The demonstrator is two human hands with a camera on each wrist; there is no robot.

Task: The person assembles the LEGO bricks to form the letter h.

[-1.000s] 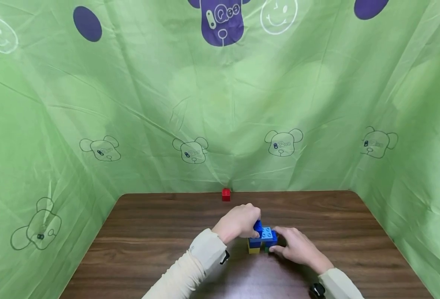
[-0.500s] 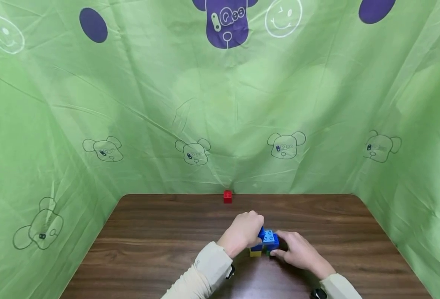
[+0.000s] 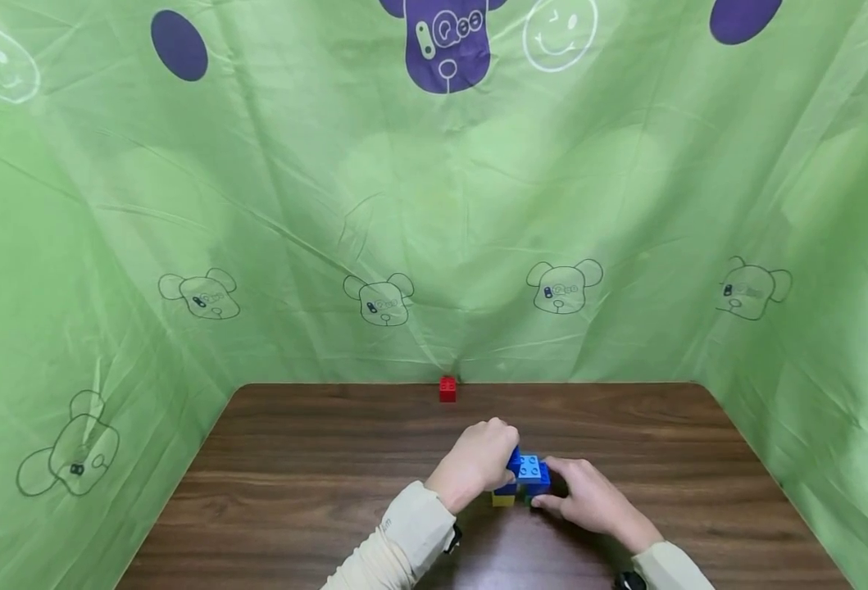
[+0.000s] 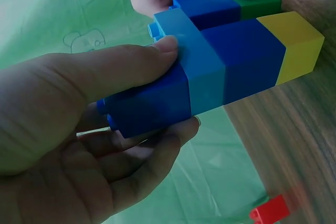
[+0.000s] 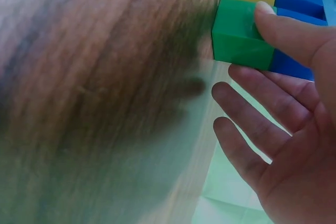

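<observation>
Both hands are at a small arch of toy building bricks near the table's front middle. One leg is a yellow brick [image 4: 300, 45] under a blue brick [image 4: 245, 59]; the other is a green brick [image 5: 240, 38] under a blue brick [image 4: 207, 10]. Across both lies a light blue brick [image 4: 202, 72]. A dark blue brick [image 4: 152, 103] sits on its left end, pinched by my left hand [image 3: 476, 459] between thumb and fingers. My right hand [image 3: 588, 496] pinches the green-based leg, thumb on the green brick, its lower fingers spread apart.
A red brick [image 3: 447, 389] stands alone at the table's far edge, by the green cloth [image 3: 463, 344]. Printed cloth walls rise behind and on both sides of the brown wooden table [image 3: 315, 442].
Between the earlier frames and now the view shifts slightly. Both hands keep their hold on the bricks, with the left hand a little lower over the top dark blue brick.
</observation>
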